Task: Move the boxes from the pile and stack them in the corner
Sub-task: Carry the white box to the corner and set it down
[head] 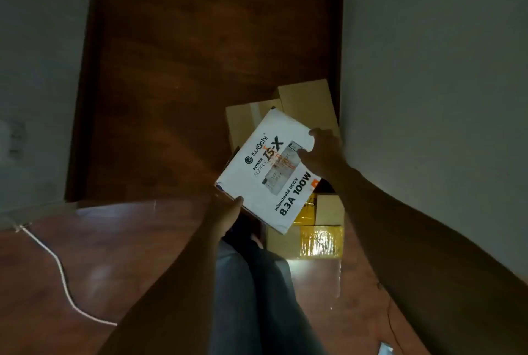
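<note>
Nearest the camera, the person's legs in grey trousers [245, 291] are showing between two bare forearms that are reaching forward over a reddish wooden floor [143, 254]. A white cable [61, 274] is trailing across that floor on the left.

The left hand [225, 211] is gripping the near left corner of a white power supply box [268, 171], its thumb lying on the printed top face and the fingers tucked out of sight beneath. The right hand [320, 151] is clamping the far right edge of the same box, thumb on top and fingers curling around the side. The box is being held tilted in the air, close to the wall [428, 97] on the right.

Just below and beyond it, a cardboard box with yellow tape [320, 237] is sitting on the floor against the wall. Farther on, two plain cardboard boxes [305, 103] are standing side by side in the corner where the wall is meeting a dark wooden door [200, 54]; the white box is partly covering them.
</note>
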Tool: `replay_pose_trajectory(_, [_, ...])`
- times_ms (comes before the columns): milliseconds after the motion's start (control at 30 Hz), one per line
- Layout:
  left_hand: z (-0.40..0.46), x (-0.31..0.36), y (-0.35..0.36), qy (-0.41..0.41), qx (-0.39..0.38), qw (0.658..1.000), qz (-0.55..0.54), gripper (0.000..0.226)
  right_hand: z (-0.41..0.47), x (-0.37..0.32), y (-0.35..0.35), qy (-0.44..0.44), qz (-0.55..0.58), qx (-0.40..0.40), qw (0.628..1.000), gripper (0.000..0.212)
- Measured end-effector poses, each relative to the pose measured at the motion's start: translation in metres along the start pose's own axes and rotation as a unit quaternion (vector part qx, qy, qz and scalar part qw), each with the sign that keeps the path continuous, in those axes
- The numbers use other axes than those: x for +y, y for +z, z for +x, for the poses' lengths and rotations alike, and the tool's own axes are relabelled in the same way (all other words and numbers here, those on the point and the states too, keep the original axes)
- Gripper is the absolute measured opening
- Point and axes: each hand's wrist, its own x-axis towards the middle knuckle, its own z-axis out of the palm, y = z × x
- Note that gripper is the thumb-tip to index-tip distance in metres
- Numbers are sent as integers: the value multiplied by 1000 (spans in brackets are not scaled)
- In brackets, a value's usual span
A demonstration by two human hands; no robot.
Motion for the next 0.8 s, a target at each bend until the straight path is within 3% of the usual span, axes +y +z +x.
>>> replay_pose_trajectory(100, [26,-8,11,-80,-22,996,-45,66,29,9,12,9,-6,7,1000,60])
replay_pose_trajectory(167, [39,-14,21,-138,-54,983,-105,70,49,22,28,31,-9,-6,999,76])
replay_pose_trajectory(267, [46,-11,36,-140,-53,971,-186,66,55,24,39,64,-47,-28,996,88])
replay_pose_trajectory(400, [35,-1,45,-97,-16,959,-266,42,50,24,31,128,-61,-44,989,94])
replay_pose_trajectory(567, [9,17,23,-40,19,955,-293,78,26,12,-6,159,-35,-21,986,92])
replay_pose_trajectory(700, [-52,70,-26,32,90,958,-270,64,0,-24,-59,154,39,-21,987,99])
replay_pose_trajectory(800, [-96,107,-63,104,127,964,-212,76,-4,-33,-80,146,118,-22,982,105])
